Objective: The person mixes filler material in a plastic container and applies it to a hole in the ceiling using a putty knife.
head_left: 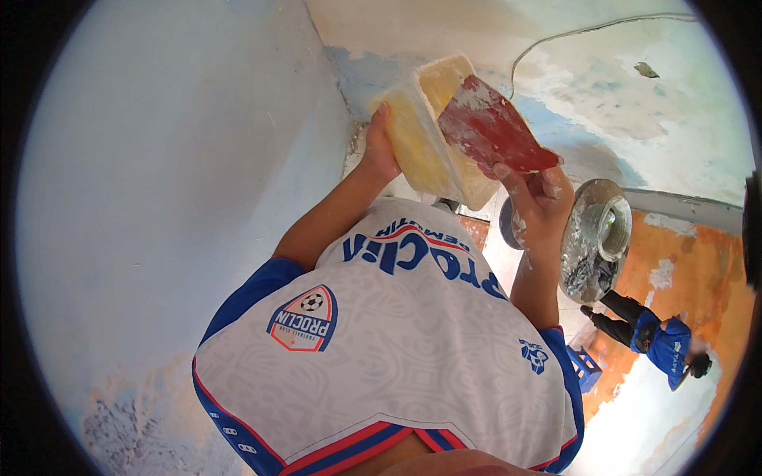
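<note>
My left hand (382, 149) grips one side of a rectangular plastic tub (413, 147), whitish and yellow, smeared with pale filler. The tub is held tilted in front of my chest. Between the fingers and thumb of my right hand (536, 194) is a flat, dark red putty spreader (494, 127) streaked with pale filler. Its blade leans over the open side of the tub, and whether it touches the rim I cannot tell. Pale smears mark my right hand and wrist.
A patchy, partly peeled wall (627, 87) with a thin cable is ahead; a smoother pale wall (182, 174) stands close on the left. To the right are a round surface (573, 246) bearing a bucket (611, 230), a blue stool (586, 369) and a person in blue (671, 345).
</note>
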Demonstrator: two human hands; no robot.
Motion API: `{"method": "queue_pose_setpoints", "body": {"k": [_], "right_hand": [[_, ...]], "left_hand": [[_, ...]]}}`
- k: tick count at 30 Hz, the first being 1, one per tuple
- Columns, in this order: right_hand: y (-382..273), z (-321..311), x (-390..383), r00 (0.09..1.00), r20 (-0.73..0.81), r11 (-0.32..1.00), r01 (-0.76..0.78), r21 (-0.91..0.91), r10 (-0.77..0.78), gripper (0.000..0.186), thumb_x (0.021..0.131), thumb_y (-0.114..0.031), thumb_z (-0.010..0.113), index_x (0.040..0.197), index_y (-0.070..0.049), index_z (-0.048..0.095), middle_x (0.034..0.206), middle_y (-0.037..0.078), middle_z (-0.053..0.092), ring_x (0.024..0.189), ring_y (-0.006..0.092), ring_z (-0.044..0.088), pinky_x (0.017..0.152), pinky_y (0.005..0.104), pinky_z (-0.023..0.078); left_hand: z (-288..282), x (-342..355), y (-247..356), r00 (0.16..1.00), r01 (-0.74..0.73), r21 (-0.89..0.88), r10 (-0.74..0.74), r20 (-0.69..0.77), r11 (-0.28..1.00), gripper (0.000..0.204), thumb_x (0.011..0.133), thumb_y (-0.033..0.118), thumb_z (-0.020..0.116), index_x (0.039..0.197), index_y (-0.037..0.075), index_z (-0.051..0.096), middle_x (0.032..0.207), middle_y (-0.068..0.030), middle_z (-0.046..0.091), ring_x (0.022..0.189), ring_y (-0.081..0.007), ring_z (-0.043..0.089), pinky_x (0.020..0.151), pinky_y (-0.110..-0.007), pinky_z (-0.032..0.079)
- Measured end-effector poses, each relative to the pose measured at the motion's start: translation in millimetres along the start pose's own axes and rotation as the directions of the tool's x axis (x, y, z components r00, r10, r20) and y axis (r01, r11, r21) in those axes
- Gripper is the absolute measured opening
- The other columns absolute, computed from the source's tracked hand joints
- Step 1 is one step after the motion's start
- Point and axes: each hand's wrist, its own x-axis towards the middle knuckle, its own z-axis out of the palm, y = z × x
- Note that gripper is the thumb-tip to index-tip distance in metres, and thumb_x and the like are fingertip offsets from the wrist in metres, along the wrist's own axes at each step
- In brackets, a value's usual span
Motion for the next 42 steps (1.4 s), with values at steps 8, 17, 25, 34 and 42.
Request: {"method": "queue_pose_setpoints", "body": {"k": [8, 17, 25, 34, 42], "right_hand": [[-4, 16, 16, 0.996, -0.088, 0.989, -0.018, 0.144, 0.030, 0.038, 0.091, 0.005, 0.072, 0.127, 0.008, 0.061, 0.113, 0.013, 0.070, 0.093, 0.0127, 0.069, 0.082, 0.0274, 0.056], [-9, 8, 21, 0.974, -0.214, 0.977, -0.030, 0.213, 0.077, 0.039, 0.089, 0.006, 0.071, 0.127, 0.007, 0.061, 0.105, 0.012, 0.071, 0.087, 0.0153, 0.070, 0.079, 0.0300, 0.060], [-6, -27, 17, 0.994, -0.112, 0.932, -0.042, -0.360, 0.001, 0.022, 0.085, -0.002, 0.072, 0.108, 0.000, 0.072, 0.081, 0.004, 0.070, 0.071, 0.0075, 0.061, 0.063, 0.0248, 0.048], [-2, -79, 42, 0.998, -0.023, 0.914, 0.048, -0.403, -0.063, 0.022, 0.086, -0.003, 0.072, 0.107, 0.003, 0.070, 0.079, 0.007, 0.069, 0.069, 0.0088, 0.061, 0.065, 0.0259, 0.049], [-16, -133, 64, 0.964, 0.209, 0.818, 0.254, -0.516, -0.168, 0.022, 0.088, 0.003, 0.073, 0.110, 0.004, 0.069, 0.084, 0.003, 0.066, 0.072, 0.0101, 0.059, 0.069, 0.0252, 0.049]], "left_hand": [[1, -2, -6, 0.997, 0.062, 0.028, -0.063, 0.036, 0.998, 0.073, 0.096, 0.060, 0.055, 0.146, 0.008, 0.049, 0.138, -0.0131, 0.062, 0.126, -0.0286, 0.061, 0.109, -0.045, 0.049], [16, -10, -12, 0.997, 0.014, -0.005, -0.014, 0.080, 1.000, 0.079, 0.095, 0.065, 0.051, 0.149, 0.008, 0.045, 0.142, -0.0148, 0.058, 0.131, -0.0305, 0.057, 0.111, -0.046, 0.046], [36, -2, -19, 0.993, -0.111, 0.030, 0.109, 0.047, 0.993, 0.084, 0.096, 0.072, 0.041, 0.153, 0.010, 0.041, 0.147, -0.0140, 0.055, 0.132, -0.0313, 0.056, 0.110, -0.047, 0.048], [56, 27, -45, 0.983, -0.184, 0.033, 0.184, 0.020, 0.982, 0.085, 0.096, 0.072, 0.040, 0.155, 0.012, 0.037, 0.150, -0.0146, 0.051, 0.136, -0.0331, 0.053, 0.111, -0.049, 0.047], [84, 44, -75, 0.969, -0.241, -0.023, 0.242, 0.058, 0.970, 0.085, 0.096, 0.072, 0.040, 0.157, 0.012, 0.035, 0.152, -0.0145, 0.049, 0.138, -0.0338, 0.051, 0.113, -0.050, 0.046]]}}
